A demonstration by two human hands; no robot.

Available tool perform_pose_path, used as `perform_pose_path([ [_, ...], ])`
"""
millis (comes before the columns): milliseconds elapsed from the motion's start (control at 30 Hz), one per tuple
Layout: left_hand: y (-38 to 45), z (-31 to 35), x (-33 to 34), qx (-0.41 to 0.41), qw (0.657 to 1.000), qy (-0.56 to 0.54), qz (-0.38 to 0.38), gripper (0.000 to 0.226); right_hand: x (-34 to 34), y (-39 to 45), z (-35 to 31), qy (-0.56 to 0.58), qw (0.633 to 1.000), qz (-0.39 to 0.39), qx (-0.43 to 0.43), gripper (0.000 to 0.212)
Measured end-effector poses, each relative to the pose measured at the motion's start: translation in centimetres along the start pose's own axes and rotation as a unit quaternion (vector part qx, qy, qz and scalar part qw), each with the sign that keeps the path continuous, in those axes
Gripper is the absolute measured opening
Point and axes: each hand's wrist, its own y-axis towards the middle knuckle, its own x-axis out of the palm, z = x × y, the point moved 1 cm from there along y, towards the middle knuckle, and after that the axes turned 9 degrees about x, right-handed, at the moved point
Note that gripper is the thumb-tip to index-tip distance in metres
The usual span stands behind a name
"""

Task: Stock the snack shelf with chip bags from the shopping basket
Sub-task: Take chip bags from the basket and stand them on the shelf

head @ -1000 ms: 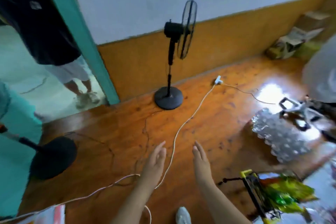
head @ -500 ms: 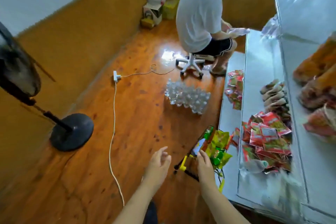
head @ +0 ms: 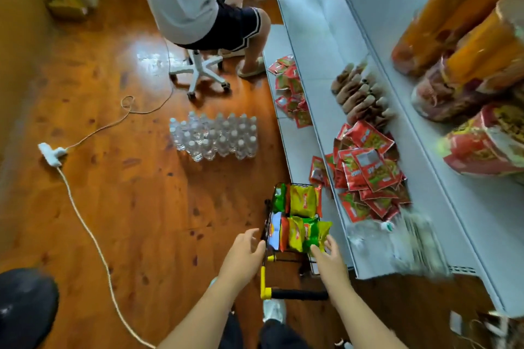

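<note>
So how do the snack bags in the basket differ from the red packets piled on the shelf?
The yellow and green chip bags stand upright in rows inside the black wire basket; the flat red snack packets lie overlapping in a loose heap on the white metal shelf. The basket bags look puffier. Both are glossy sealed packs.

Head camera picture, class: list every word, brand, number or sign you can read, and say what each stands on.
None can be read.
Yellow and green chip bags in the black wire shopping basket: logos blurred.
Red foil snack packets on the white metal shelf: print blurred.
Large orange snack bags higher up: no legible text.
</note>
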Motion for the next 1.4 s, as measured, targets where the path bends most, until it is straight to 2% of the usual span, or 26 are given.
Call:
perform_pose_path([
  [167,10.8,-0.4,4.9,0.024,0.999,0.024,-0.037,0.043,0.6,12.2,-0.5,-0.018,0.999,0.024,0.03,0.091],
  [333,21.3,-1.9,10.3,0.05,0.996,0.052,-0.043,0.045,2.5,23.9,-1.0,-0.075,0.995,0.062,0.01,0.1],
  [467,27.1,-2.4,14.0,0.081,0.992,0.056,-0.074,0.041,4.0,30.3,-0.3,-0.144,0.987,0.072,-0.008,0.115],
  [533,29.1,-2.8,15.3,0.061,0.993,0.023,-0.095,0.046,5.2,31.9,-0.2,-0.184,0.979,0.083,-0.028,0.11],
  [667,31.6,-3.0,16.5,0.027,0.992,0.008,-0.124,0.07,6.8,32.4,-1.0,-0.21,0.974,0.088,-0.024,0.081],
  [767,32.6,-3.7,16.0,0.016,0.993,0.007,-0.12,0.07,6.4,32.4,-1.8,-0.213,0.971,0.104,-0.015,0.058],
  [833,32.9,-3.4,15.0,0.045,0.993,0.065,-0.092,0.067,5.4,31.9,-2.6,-0.21,0.97,0.116,-0.031,0.053],
  [933,33.3,-1.8,13.3,0.158,0.965,0.188,-0.088,0.091,3.1,30.7,-3.7,-0.197,0.968,0.128,-0.086,0.055],
  [1033,33.8,1.2,11.8,0.25,0.927,0.224,-0.169,0.118,0.8,29.4,-4.6,-0.191,0.961,0.074,-0.183,0.057],
  [1133,35.1,3.3,11.0,0.263,0.893,0.275,-0.241,0.128,-1.7,28.2,-6.1,-0.219,0.934,-0.023,-0.283,0.059],
  [1200,35.4,4.5,10.8,0.275,0.873,0.294,-0.273,0.116,-3.3,27.8,-7.3,-0.22,0.914,-0.054,-0.337,0.057],
  [1233,35.4,5.1,10.8,0.28,0.877,0.271,-0.282,0.101,-3.9,27.7,-7.7,-0.217,0.908,-0.056,-0.353,0.058],
  [1300,35.3,5.8,10.9,0.262,0.901,0.183,-0.294,0.069,-4.7,27.8,-8.2,-0.198,0.913,-0.042,-0.356,0.062],
  [1400,35.3,5.9,10.7,0.218,0.929,0.078,-0.29,0.06,-5.0,28.0,-8.2,-0.099,0.945,-0.006,-0.31,0.082],
])
